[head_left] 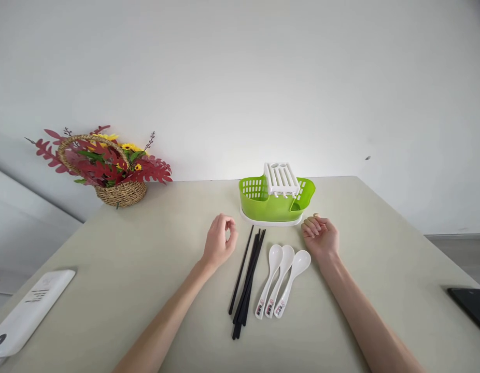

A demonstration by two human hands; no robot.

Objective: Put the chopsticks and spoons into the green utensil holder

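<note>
My left hand [219, 243] rests on the beige table [146, 269], fingers curled loosely with nothing in them, just left of a bundle of several black chopsticks [246, 277]. My right hand [321, 237] lies on the table with its fingers curled inward, holding nothing, right of three white spoons [281, 277] laid side by side. Behind both hands stands a green cutlery drainer [277, 202] on a white base, with a white slotted insert [282, 179] on top.
A wicker basket of red leaves and yellow flowers [108, 168] stands at the back left by the wall. A white flat device [28, 311] lies at the left table edge. A dark phone-like object [473, 305] lies at the right edge.
</note>
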